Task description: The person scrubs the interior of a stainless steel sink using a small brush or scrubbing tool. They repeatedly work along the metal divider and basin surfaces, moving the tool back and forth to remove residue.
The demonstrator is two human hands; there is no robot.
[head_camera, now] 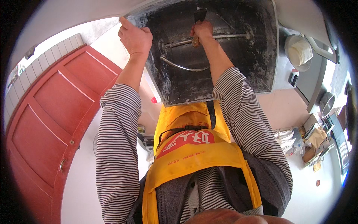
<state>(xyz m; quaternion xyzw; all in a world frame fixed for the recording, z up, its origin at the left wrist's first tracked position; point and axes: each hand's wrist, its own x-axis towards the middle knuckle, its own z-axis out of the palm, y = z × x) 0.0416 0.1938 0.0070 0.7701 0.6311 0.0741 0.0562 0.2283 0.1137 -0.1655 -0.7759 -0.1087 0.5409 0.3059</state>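
Before me stands a deep metal tub, dark inside and smeared with pale residue, like a dough mixer's trough. A metal shaft crosses it, and a bent metal rod lies below the shaft in the picture. My left hand is closed over the tub's upper left rim. Inside the tub, my right hand grips a scraper by its worn wooden handle. The scraper's flat dark blade points away from me, near the tub's inner wall; whether it touches the wall I cannot tell.
To the left is a red panelled door. On the right, a metal bowl holds a pale plastic container, with another metal bowl lower down. Bags and papers are piled at the lower right. I wear a yellow apron.
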